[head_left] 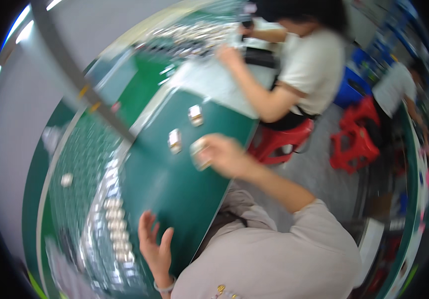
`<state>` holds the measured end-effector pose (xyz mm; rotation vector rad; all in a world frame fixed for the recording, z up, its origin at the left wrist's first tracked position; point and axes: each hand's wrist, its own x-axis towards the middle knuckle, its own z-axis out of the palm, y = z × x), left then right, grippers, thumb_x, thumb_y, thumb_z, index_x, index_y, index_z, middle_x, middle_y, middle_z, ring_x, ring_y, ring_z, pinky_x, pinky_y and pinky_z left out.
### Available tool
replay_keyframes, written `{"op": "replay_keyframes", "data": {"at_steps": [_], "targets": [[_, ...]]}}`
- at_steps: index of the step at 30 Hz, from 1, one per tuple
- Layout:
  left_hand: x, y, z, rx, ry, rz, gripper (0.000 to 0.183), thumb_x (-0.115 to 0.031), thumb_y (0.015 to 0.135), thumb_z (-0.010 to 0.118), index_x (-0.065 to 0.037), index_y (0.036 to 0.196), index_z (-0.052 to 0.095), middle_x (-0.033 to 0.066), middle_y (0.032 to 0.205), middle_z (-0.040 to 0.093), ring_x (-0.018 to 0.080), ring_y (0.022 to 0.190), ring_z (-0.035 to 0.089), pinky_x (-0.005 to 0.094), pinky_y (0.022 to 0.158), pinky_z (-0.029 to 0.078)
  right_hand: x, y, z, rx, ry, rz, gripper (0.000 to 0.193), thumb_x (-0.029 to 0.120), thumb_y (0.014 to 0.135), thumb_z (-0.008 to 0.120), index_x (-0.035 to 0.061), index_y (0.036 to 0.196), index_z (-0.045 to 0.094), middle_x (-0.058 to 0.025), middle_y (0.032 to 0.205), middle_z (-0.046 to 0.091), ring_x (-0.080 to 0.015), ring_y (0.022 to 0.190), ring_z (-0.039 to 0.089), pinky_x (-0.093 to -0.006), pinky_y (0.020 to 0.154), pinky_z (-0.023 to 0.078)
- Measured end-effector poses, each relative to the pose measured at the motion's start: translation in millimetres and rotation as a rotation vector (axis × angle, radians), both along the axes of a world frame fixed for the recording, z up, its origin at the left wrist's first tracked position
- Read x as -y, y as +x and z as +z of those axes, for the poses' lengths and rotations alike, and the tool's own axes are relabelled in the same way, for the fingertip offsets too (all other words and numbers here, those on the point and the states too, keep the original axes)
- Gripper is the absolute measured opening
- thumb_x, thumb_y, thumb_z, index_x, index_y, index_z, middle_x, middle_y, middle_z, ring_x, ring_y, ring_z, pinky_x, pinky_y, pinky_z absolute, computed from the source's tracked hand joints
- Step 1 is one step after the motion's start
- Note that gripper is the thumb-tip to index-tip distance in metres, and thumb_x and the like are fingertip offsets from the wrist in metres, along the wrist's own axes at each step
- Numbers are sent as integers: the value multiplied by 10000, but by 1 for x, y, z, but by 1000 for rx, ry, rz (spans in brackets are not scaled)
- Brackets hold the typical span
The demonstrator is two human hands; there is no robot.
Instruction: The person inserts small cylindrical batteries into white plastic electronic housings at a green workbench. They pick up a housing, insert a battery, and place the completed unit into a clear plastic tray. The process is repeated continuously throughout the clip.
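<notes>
My right hand [220, 153] is closed around a small pale, boxy piece [200, 153], blurred by motion, above the green tabletop [174, 184]. Just beyond it, two similar white-and-gold pieces stand on the table: one [174, 141] to the left, the other [195, 115] farther off. My left hand [155, 245] hovers over the near part of the table with its fingers apart and nothing in it. Left of that hand, several small white pieces [117, 229] lie in a row on clear bubble wrap [87, 199]. What exactly the pieces are I cannot make out.
A grey post [82, 84] rises at the table's left edge. A lone white piece [66, 180] sits on the wrap at far left. Another person [304, 74] works ahead, on a red stool [284, 142], beside many small parts [189, 37]. More red stools [354, 144] stand right.
</notes>
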<state>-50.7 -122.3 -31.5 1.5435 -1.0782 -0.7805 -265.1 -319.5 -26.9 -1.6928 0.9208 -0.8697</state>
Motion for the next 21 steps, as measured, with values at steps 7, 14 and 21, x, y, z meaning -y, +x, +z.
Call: {"op": "replay_keyframes", "data": {"at_steps": [7,14,21], "targets": [[4,7,17,303,4,-201,425,-95,760,713,-18,1147,555,138,1131,593,254,983,606,321,790,499,100,-38,-35,-301,-90,-122,279,159,861,571,-77,1006,599,-109,808,641,-122,705,584,-268,643,476],[-50,24,38,397,-184,-76,403,-184,836,633,-46,1197,517,109,1175,567,271,1024,578,333,845,492,183,-32,-45,-381,66,168,254,219,888,561,-12,925,659,52,624,491,-31,507,381,-202,437,253],[-182,87,73,575,123,694,306,-168,771,692,-49,1044,623,103,971,626,220,839,624,303,709,507,186,-33,-10,-660,-384,26,225,191,858,610,-5,964,643,-43,726,592,-153,604,535,-254,538,397]]}}
